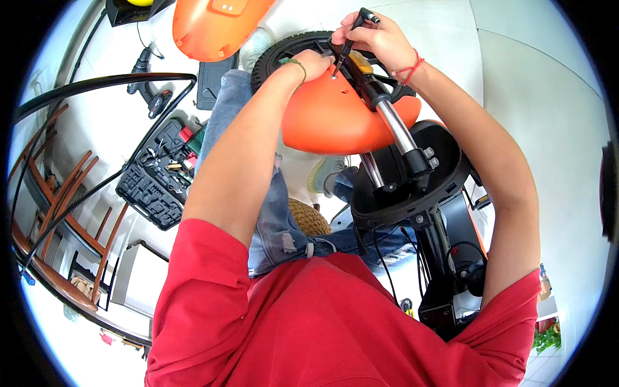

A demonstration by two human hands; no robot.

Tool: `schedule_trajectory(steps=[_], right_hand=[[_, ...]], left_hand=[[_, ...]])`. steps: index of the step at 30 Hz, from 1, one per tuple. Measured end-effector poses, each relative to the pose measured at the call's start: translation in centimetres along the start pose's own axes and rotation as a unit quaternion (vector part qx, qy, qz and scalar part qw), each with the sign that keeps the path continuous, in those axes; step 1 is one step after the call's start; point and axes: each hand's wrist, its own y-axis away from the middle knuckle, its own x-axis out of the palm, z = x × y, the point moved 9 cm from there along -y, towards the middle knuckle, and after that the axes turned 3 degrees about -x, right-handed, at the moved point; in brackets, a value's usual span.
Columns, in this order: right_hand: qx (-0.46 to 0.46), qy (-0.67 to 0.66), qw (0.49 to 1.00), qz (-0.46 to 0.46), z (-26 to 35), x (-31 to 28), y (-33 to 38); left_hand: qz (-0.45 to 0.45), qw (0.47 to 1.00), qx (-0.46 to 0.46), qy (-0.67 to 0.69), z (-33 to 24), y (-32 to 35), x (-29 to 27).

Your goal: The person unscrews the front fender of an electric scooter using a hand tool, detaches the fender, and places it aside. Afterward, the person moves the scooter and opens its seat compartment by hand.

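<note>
I am in a home room used as a makeshift repair workshop. Evidence: pale tiled floor beneath and to the right of my hands; an open black tool case with sockets and bits lying on the floor, down and left of my left hand; a cordless driver further left; a detached orange body panel beside my left hand; wooden chairs at far left, domestic furniture.

The fender is set before the wheel; a tool case (lid open) lies at nine o'clock.
</note>
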Motion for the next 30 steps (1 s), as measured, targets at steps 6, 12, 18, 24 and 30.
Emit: schedule_trajectory(steps=[6,12,18,24,30], right_hand=[[0.000,0.019,1.000,-0.019,-0.1,-1.0,0.3],[-0.008,-0.001,1.000,-0.008,0.5,-0.5,0.0],[-0.014,-0.044,0.998,-0.047,0.2,-1.6,-0.4],[-0.019,-0.145,0.985,-0.092,0.9,-1.7,-0.3],[-0.021,-0.144,0.984,-0.104,0.4,-2.0,-0.5]], left_hand=[[0.050,0.991,-0.001,0.126,-1.0,1.4,0.7],[0.091,0.964,-0.026,0.248,0.0,1.7,0.8],[0.126,0.933,-0.054,0.333,-0.4,3.2,0.8],[0.164,0.914,-0.056,0.366,-0.2,3.7,1.0],[0.212,0.924,-0.024,0.316,-1.2,4.1,1.3]])
